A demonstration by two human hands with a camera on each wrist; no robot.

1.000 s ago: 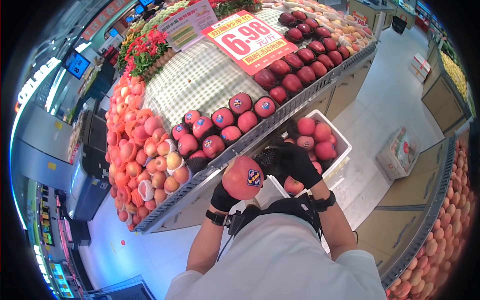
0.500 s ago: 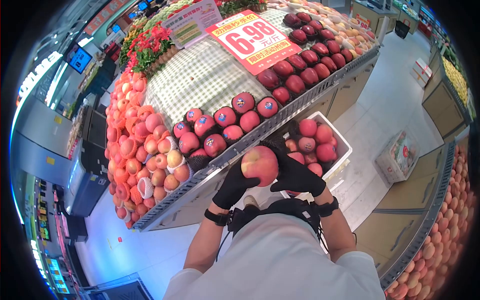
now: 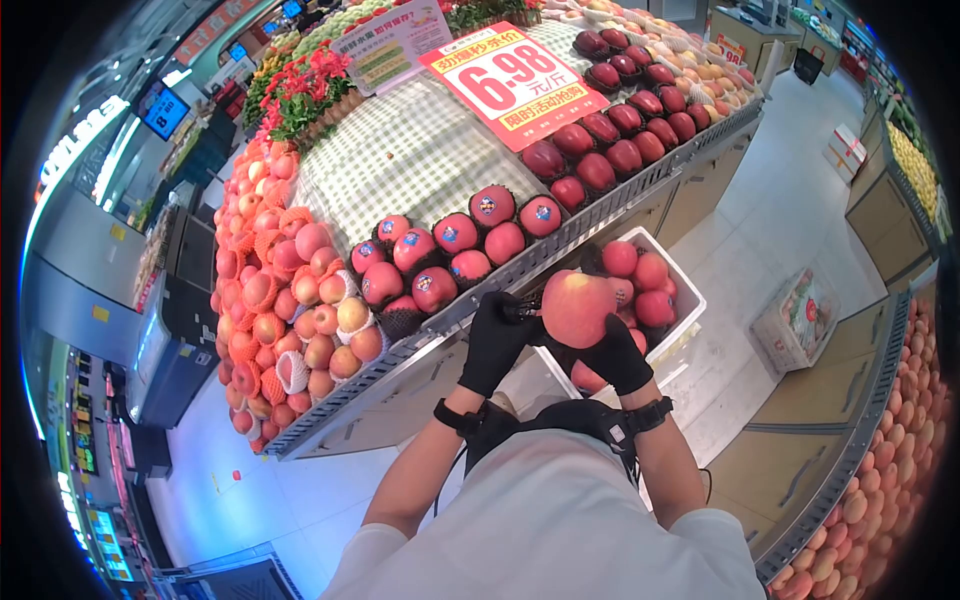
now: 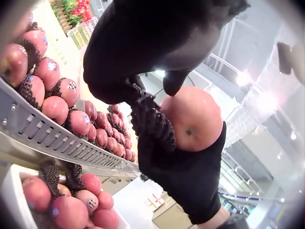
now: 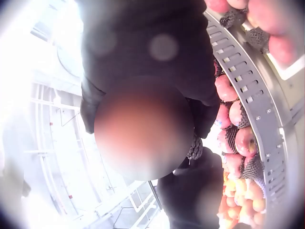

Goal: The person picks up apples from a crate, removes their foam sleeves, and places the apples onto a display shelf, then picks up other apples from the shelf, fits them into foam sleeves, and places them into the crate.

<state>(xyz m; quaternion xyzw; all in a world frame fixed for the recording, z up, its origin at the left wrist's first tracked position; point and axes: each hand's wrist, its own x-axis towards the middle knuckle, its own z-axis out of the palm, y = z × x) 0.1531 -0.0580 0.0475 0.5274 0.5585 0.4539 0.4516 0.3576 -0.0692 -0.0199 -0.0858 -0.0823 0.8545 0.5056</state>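
Note:
A large pink-red apple (image 3: 578,308) sits in my black-gloved right hand (image 3: 618,358), whose fingers curl round it from below and the side. In the left wrist view the apple (image 4: 196,119) shows its hollow end. Black foam netting (image 4: 155,124) bunches against the apple's side, not drawn over it. My gloved left hand (image 3: 497,342) pinches the netting's edge, its thumb close to the apple. Both hands are in front of the display rail, beside a white foam crate (image 3: 690,318) of apples.
Stickered apples in black nets (image 3: 455,233) line the display behind a grey slotted rail (image 3: 500,287). Darker red apples (image 3: 597,172) lie further right, and orange-netted apples (image 3: 262,290) are heaped at left. A red price sign (image 3: 515,85) stands on the checked cloth (image 3: 375,165).
The apple has passed from my left hand to my right and moved rightward, its sticker now out of sight. My left hand has come to the netting, which my right hand was at earlier.

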